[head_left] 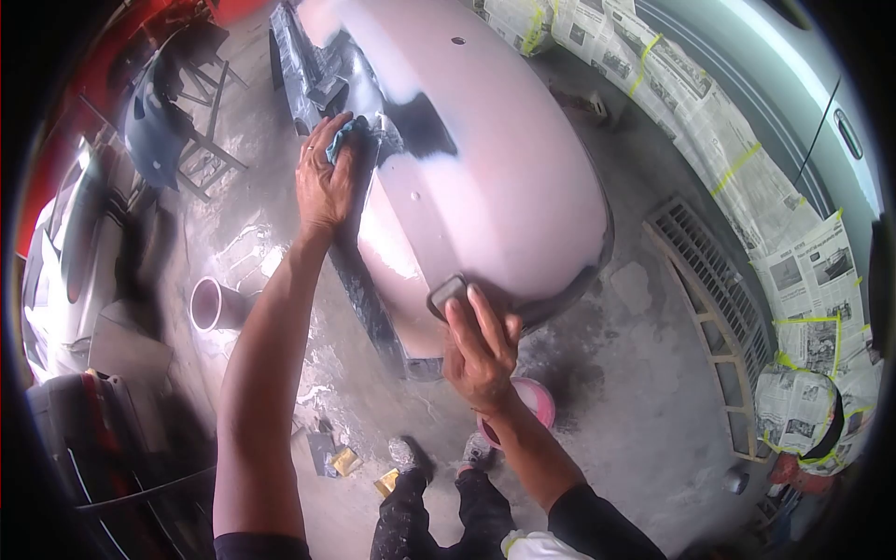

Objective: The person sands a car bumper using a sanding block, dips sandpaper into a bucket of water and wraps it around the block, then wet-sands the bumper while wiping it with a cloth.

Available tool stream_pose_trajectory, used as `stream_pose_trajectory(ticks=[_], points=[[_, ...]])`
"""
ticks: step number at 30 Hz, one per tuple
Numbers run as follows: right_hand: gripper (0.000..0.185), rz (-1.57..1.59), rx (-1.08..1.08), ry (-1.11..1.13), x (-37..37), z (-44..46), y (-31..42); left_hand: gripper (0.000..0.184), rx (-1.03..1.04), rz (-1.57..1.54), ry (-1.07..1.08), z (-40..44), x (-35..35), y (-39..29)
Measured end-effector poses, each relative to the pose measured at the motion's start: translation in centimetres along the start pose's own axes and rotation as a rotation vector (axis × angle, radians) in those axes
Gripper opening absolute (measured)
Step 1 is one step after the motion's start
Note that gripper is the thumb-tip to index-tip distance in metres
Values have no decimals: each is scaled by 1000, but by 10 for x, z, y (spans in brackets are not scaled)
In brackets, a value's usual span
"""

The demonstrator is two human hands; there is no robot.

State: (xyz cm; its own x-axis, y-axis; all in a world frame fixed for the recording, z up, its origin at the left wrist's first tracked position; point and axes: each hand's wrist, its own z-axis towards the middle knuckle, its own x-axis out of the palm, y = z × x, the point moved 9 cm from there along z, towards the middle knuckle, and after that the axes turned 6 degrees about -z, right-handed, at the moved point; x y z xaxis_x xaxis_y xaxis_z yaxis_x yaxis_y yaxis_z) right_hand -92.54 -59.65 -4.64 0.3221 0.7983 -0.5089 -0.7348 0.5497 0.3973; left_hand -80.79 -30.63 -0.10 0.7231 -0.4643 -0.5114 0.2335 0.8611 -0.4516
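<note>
A car bumper [504, 187], coated in pale pinkish primer with dark grey patches, stretches out in front of me. My right hand [478, 355] presses a small dark sanding block [450, 295] flat against its near end, fingers extended over the block. Farther up the left edge, my left hand [327, 173] grips a crumpled blue-green cloth [346, 136] and rests on the bumper's rim. Just beyond that hand, a dark grey block-like piece [327, 91] lies on the dark plastic-looking side.
A pinkish bucket [215, 305] stands left on the wet concrete floor; a pink basin [532, 403] sits below my right arm. To the right are a slatted grille [714, 271] and a car masked with newspaper [793, 266]. Another bumper [149, 131] rests on a stand at upper left.
</note>
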Motion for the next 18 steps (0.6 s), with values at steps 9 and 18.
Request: stream_pose_trajectory(ticks=[9,18], points=[[40,-14,65,47,3,8,1,41,-86,-98,-13,4,-5,-5],[35,-35,20,-2,3,1,3,41,-172,-93,-15,0,-6,-5]])
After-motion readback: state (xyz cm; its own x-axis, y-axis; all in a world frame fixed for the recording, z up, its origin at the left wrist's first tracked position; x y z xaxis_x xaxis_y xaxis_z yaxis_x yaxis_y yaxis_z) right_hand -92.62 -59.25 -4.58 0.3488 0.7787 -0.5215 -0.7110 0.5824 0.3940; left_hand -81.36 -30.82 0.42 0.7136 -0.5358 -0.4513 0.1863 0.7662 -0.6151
